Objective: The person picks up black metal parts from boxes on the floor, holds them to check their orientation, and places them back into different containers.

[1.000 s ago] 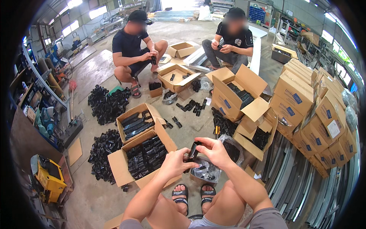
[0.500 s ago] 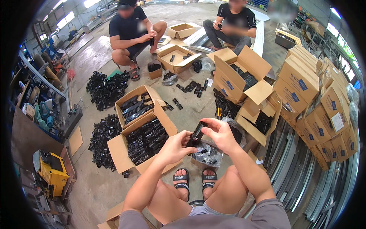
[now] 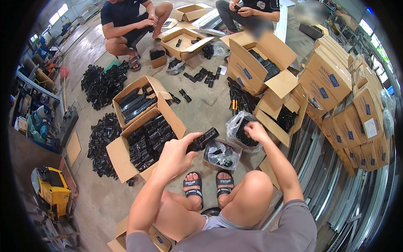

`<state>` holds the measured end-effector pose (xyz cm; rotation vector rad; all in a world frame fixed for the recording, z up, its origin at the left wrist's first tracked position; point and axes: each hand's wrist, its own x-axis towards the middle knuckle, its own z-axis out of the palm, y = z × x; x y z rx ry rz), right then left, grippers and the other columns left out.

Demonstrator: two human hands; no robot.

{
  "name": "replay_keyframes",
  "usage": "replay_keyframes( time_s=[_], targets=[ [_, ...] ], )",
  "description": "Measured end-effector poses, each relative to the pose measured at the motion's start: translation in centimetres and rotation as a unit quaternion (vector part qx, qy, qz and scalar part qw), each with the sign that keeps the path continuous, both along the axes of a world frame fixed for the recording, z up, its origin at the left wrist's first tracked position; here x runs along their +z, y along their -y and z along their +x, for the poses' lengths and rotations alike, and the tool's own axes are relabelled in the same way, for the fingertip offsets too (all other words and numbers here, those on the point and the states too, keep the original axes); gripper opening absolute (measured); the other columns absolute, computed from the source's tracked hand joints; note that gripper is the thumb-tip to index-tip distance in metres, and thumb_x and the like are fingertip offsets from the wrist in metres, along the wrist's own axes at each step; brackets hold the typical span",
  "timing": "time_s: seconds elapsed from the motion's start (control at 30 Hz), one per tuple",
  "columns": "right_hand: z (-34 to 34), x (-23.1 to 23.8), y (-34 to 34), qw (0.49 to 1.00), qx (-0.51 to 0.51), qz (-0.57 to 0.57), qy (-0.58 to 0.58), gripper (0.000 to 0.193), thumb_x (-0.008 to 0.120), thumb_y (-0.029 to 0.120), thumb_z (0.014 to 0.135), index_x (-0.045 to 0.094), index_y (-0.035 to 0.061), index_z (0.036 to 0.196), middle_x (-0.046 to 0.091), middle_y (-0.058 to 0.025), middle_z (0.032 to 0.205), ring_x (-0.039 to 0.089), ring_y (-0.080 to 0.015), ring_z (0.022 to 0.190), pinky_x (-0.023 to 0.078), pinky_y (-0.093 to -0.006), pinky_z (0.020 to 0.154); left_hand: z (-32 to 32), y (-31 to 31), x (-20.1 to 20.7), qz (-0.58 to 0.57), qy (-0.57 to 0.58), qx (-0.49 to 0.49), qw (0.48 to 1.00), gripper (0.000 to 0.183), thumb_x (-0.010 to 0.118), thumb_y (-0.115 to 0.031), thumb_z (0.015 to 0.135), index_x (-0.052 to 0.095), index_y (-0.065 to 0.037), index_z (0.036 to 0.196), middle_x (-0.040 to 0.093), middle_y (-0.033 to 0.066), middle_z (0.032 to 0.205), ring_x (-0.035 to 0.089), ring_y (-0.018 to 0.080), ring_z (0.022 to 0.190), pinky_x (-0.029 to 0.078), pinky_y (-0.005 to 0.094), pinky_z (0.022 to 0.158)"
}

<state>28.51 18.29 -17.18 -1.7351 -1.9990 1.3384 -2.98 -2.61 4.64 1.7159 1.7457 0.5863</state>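
Observation:
My left hand (image 3: pixel 179 152) is wrapped round one end of a black elongated part (image 3: pixel 205 137), glossy and ridged, whose far end points up to the right. My right hand (image 3: pixel 255 132) dips into a clear plastic bag (image 3: pixel 231 126) of small black pieces, its fingers drawn together. What lies between those fingertips is too small to tell. Below the black part stands a small carton (image 3: pixel 235 164) lined with clear plastic, with black pieces inside. To the left, an open cardboard box (image 3: pixel 177 122) is filled with rows of similar black parts.
Another open box (image 3: pixel 157 86) adjoins the filled one, with heaps of black parts (image 3: pixel 103 147) beside it. On the right are open cartons (image 3: pixel 273 136), stacked boxes (image 3: pixel 329 80) and long metal profiles (image 3: pixel 331 185). Two co-workers (image 3: pixel 121 21) sit across from me, handling small black pieces.
My right hand has left the black part and moved right into the plastic bag. My left hand keeps the part, now tilted more to the right. The view has shifted downward.

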Motion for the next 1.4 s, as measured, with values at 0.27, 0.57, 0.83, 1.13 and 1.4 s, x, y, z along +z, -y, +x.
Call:
replay_keyframes(
  time_s=[0.27, 0.57, 0.83, 1.13, 1.4],
  targets=[
    [-0.1, -12.9, 1.0, 0.973, 0.009, 0.153, 0.173, 0.019, 0.072, 0.020, 0.082, 0.073, 0.0070, 0.097, 0.072, -0.0180, 0.098, 0.068, -0.0368, 0.096, 0.053, -0.0468, 0.086, -2.0, 0.2, -0.9, -0.070, 0.020, 0.011, 0.997, 0.059, 0.076, -0.003, 0.076, 0.061, -0.013, 0.131, 0.072, 0.0207, 0.101, 0.070, 0.0347, 0.095, 0.055, 0.0396, 0.084],
    [-2.3, -17.1, 0.3, 0.967, -0.180, 0.149, 0.102, 0.022, 0.079, 0.018, 0.078, 0.070, 0.0027, 0.089, 0.071, -0.0191, 0.095, 0.067, -0.0387, 0.095, 0.051, -0.0454, 0.088, -2.0, -1.1, -2.3, -0.053, -0.018, -0.013, 0.998, 0.056, 0.072, -0.006, 0.076, 0.061, -0.012, 0.130, 0.071, 0.0218, 0.097, 0.068, 0.0395, 0.089, 0.054, 0.0431, 0.081],
    [-1.7, -18.9, -1.7, 0.974, -0.168, 0.100, 0.118, 0.018, 0.072, 0.010, 0.076, 0.070, 0.0018, 0.091, 0.070, -0.0241, 0.100, 0.065, -0.0428, 0.102, 0.050, -0.0480, 0.094, -1.5, -1.3, -3.8, -0.004, 0.014, -0.045, 0.999, 0.057, 0.076, -0.004, 0.072, 0.062, -0.008, 0.127, 0.072, 0.0197, 0.101, 0.068, 0.0370, 0.095, 0.054, 0.0445, 0.084],
    [-4.0, -7.6, 3.8, 0.946, -0.110, 0.232, -0.198, 0.025, 0.059, 0.002, 0.092, 0.061, -0.0040, 0.116, 0.068, -0.0157, 0.109, 0.066, -0.0243, 0.099, 0.051, -0.0362, 0.089, -1.1, 0.2, -4.6, 0.044, -0.098, -0.015, 0.994, 0.051, 0.074, -0.009, 0.069, 0.065, -0.010, 0.119, 0.072, 0.0170, 0.090, 0.069, 0.0381, 0.086, 0.055, 0.0469, 0.076],
    [-10.9, 17.8, 10.4, 0.903, 0.045, 0.239, -0.356, 0.015, 0.064, -0.003, 0.090, 0.063, -0.0030, 0.105, 0.071, -0.0097, 0.097, 0.067, -0.0147, 0.090, 0.054, -0.0290, 0.082, 0.1, -1.3, -4.2, 0.067, -0.178, -0.024, 0.982, 0.050, 0.068, -0.012, 0.075, 0.064, -0.017, 0.124, 0.072, 0.0161, 0.088, 0.070, 0.0361, 0.084, 0.056, 0.0471, 0.073]
  ],
)
